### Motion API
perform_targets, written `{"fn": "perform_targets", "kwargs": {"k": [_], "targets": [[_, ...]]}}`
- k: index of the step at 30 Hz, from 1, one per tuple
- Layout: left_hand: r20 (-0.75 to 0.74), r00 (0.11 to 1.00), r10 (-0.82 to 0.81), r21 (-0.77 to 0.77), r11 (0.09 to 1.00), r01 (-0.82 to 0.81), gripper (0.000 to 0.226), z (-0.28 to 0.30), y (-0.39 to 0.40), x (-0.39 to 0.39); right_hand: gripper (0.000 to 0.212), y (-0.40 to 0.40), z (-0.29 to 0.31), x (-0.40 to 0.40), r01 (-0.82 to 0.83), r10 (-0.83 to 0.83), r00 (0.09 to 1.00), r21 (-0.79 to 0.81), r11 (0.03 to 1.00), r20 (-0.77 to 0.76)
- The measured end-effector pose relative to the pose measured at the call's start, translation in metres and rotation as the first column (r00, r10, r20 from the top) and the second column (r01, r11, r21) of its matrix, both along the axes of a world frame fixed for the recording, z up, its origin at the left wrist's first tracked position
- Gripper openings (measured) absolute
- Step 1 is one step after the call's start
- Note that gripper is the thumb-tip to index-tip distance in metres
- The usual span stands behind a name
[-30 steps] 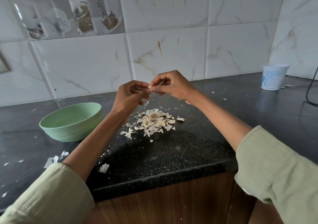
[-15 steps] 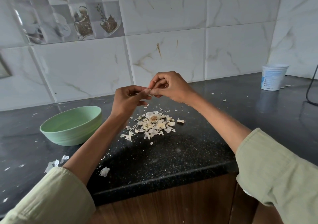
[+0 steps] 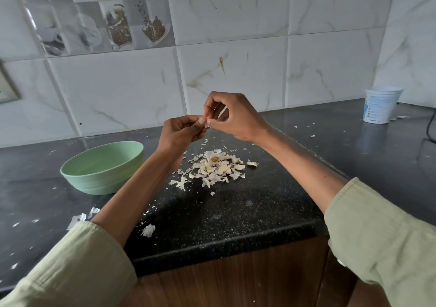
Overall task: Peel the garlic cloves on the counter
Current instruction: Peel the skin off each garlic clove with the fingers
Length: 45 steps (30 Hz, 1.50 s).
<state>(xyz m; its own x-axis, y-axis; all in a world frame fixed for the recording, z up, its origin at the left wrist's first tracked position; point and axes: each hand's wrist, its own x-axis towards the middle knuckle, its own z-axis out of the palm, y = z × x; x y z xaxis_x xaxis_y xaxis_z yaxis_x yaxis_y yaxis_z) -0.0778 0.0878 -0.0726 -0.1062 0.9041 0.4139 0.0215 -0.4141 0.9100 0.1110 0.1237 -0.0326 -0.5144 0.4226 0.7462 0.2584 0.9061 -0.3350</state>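
Above the black counter (image 3: 236,214) my left hand (image 3: 181,133) and my right hand (image 3: 232,117) meet fingertip to fingertip. Between them they pinch a small garlic clove (image 3: 207,124), of which only a pale bit of skin shows. Below the hands lies a pile of garlic cloves and papery skins (image 3: 215,166) around a dry bulb base.
A pale green bowl (image 3: 103,167) stands left of the pile. A white plastic tub (image 3: 381,104) sits at the back right near a black cable (image 3: 430,127). Loose skin flakes (image 3: 148,230) are scattered toward the counter's front edge. A tiled wall rises behind.
Both hands stay together above the pile, working the clove with small finger shifts. The view has tilted slightly.
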Motion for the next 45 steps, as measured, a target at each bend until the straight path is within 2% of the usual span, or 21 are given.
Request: {"fn": "perform_targets", "kwargs": {"k": [13,28,35,39,45], "targets": [[0.064,0.994,0.088,-0.046,0.995,-0.085,0.010,-0.003,-0.005,0.007,0.014,-0.003,-0.005,-0.003,0.011,-0.012,1.000,-0.022,1.000,-0.022],[0.176,0.976,0.125,-0.096,0.989,-0.109,0.011,-0.001,-0.009,0.016,0.018,-0.002,-0.007,-0.008,0.029,-0.030,0.999,-0.064,0.998,-0.029],[0.183,0.980,0.081,-0.029,0.997,-0.077,0.012,0.006,-0.009,0.015,0.020,0.000,-0.003,-0.002,0.024,-0.035,0.993,-0.093,0.995,-0.115],[0.166,0.983,0.084,-0.052,0.996,-0.076,0.010,0.005,-0.007,0.010,0.026,-0.001,-0.002,-0.001,0.018,-0.024,0.995,-0.063,0.998,-0.098],[0.120,0.989,0.089,-0.067,0.994,-0.081,0.009,0.006,-0.009,0.010,0.020,0.001,-0.002,-0.002,0.042,-0.041,0.996,0.007,0.999,-0.077]]}}
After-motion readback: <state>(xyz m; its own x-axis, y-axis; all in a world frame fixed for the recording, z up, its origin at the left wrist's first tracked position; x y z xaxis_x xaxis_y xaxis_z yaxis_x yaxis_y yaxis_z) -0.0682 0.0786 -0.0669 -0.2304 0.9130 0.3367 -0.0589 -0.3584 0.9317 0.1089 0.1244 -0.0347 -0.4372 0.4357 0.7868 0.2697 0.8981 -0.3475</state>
